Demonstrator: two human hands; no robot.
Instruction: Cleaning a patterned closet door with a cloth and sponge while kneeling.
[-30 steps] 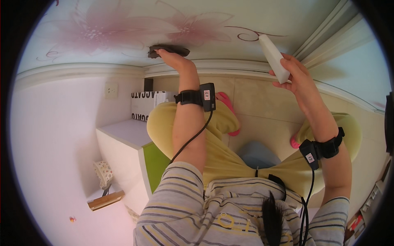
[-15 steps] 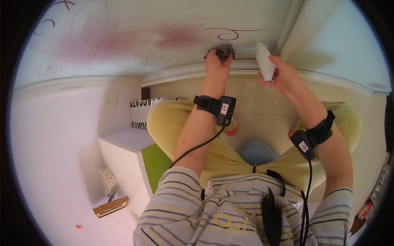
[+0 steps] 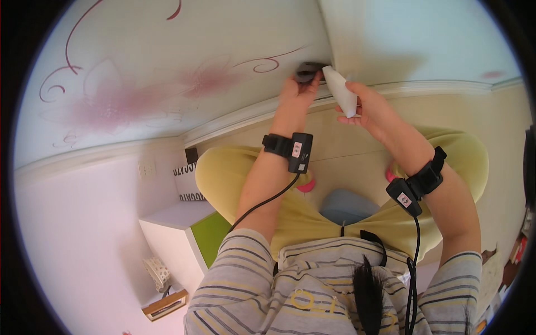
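A dark grey cloth (image 3: pixel 308 71) is bunched in my left hand (image 3: pixel 300 94), against the lower part of a pale door panel (image 3: pixel 184 39) with a painted pink flower design. My right hand (image 3: pixel 368 106) grips a flat white sponge-like block (image 3: pixel 341 94) by its right side, thumb on top and fingers underneath. The block's far tip is right beside the cloth, close to the panel's edge. I cannot tell whether the two touch. Each forearm wears a black strapped device with a cable.
A white rail (image 3: pixel 251 113) runs along the foot of the panels, above the beige tiled floor (image 3: pixel 352 162). Another pale panel (image 3: pixel 413 39) stands to the right. At left are a white cabinet with a green front (image 3: pixel 206 237) and a wall socket (image 3: pixel 147 166). A blue-grey seat (image 3: pixel 346 205) shows between my knees.
My view has turned, so the panels appear tilted. The cloth has moved right along the panel to its edge, and the white block has come left, closer to the cloth.
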